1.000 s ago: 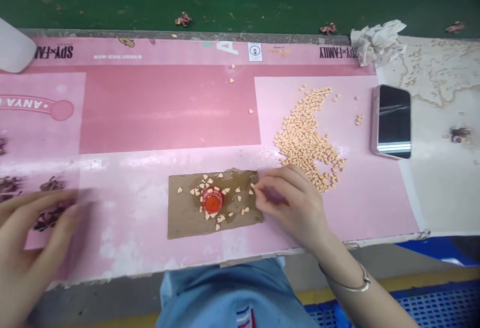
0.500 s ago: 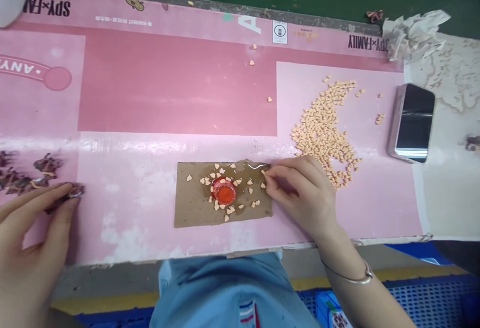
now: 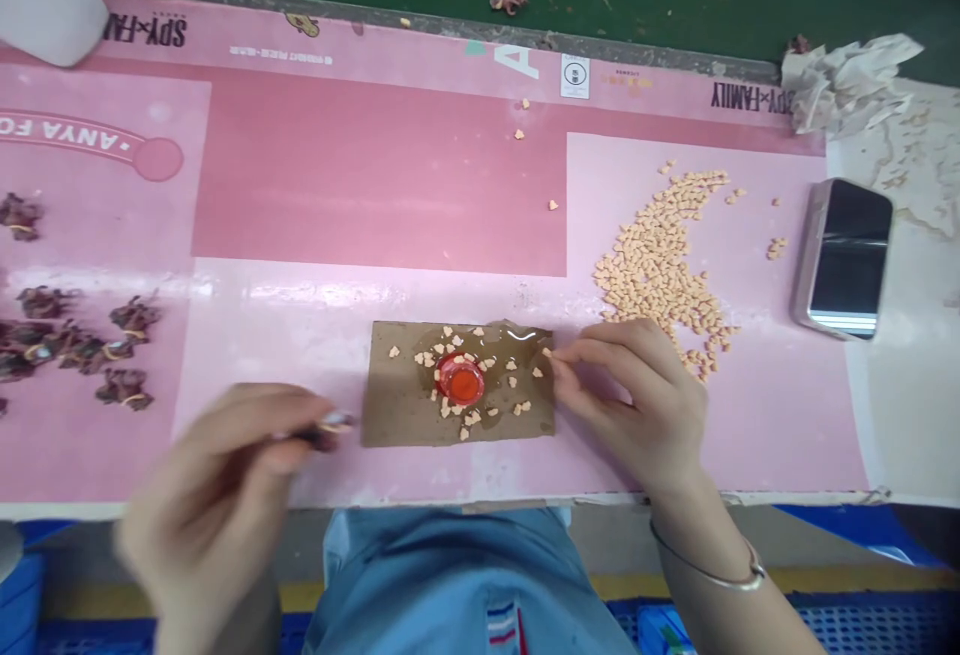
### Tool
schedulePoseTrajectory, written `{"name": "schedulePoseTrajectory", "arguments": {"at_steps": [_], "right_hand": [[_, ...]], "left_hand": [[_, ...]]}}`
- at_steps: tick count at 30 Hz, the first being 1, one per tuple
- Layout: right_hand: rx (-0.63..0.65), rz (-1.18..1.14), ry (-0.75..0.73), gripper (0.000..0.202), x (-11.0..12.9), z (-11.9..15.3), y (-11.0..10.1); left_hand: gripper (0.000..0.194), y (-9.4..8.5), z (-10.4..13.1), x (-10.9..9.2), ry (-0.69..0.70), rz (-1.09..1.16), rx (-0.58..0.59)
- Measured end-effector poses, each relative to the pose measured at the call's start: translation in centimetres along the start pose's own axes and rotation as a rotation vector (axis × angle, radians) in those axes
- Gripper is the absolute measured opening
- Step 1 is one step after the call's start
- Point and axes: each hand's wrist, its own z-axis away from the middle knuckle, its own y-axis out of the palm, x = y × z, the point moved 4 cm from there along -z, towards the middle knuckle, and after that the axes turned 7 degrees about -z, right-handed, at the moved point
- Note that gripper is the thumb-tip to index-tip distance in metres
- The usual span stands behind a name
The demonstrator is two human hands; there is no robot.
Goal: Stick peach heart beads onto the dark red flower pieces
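My left hand (image 3: pixel 225 475), blurred by motion, pinches a small dark brown figure piece (image 3: pixel 324 431) with a shiny pale spot, left of the brown board (image 3: pixel 390 405). At the board's right edge, my right hand (image 3: pixel 634 400) pinches a tiny beige piece (image 3: pixel 547 353) between thumb and forefinger. A wet, clear liquid covers part of the board. On it sits a round red cap (image 3: pixel 461 382), with several beige pieces scattered around. Behind my right hand spreads a heap of the same beige pieces (image 3: pixel 652 255).
Several dark brown figure pieces (image 3: pixel 124 388) lie at the left on the pink printed sheet (image 3: pixel 375 165). A phone (image 3: pixel 847 255) and crumpled tissue (image 3: pixel 847 85) are at the right. A white object (image 3: pixel 49 5) stands at the upper left. Blue crates (image 3: pixel 862 620) show below the table edge.
My left hand has moved right from the dark pile to near the board, carrying a dark brown piece. My right hand stays by the board's right edge, still pinching. The view has shifted slightly.
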Motion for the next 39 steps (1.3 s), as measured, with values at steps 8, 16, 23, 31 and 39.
{"name": "schedulePoseTrajectory", "arguments": {"at_steps": [8,16,23,31,39], "right_hand": [[-0.065,-0.214,0.034,0.021,4.6,-1.0,-1.1],[-0.027,-0.508,0.058,0.018,6.0,-1.5,-0.4],[-0.032,-0.609,0.089,0.017,6.4,-1.1,0.2],[-0.069,-0.622,0.128,0.012,5.5,-1.1,-0.3],[-0.094,-0.502,0.095,0.017,6.6,-0.8,-0.4]], "left_hand": [[0.018,5.5,0.2,-2.5,-0.011,0.346,0.359],[0.05,5.8,1.0,-3.4,0.053,0.346,0.732],[0.055,6.2,1.7,-3.4,0.018,0.396,0.748],[0.021,5.1,0.6,-3.6,0.195,0.293,0.399],[0.005,5.2,2.0,-4.9,0.481,-0.019,0.177]]}}
